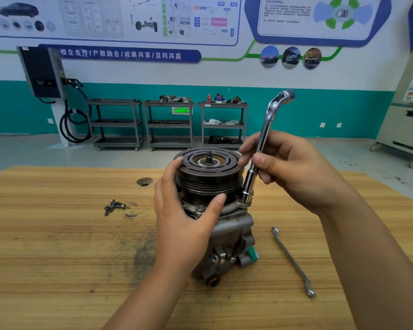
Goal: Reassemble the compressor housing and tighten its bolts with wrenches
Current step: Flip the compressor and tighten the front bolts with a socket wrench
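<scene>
A grey metal compressor (234,236) stands upright on the wooden table (57,258), its dark grooved pulley (208,172) on top with a threaded shaft in the middle. My left hand (184,217) wraps around the pulley and the housing below it. My right hand (293,167) grips the shaft of a chrome L-shaped socket wrench (267,129). The wrench stands nearly upright, and its lower socket end sits on a bolt at the housing flange on the pulley's right side.
A double-ended ring spanner (292,260) lies on the table to the right of the compressor. A few loose dark bolts (113,207) lie to the left, near a round hole (144,181) in the tabletop. Three metal carts (167,125) stand by the far wall.
</scene>
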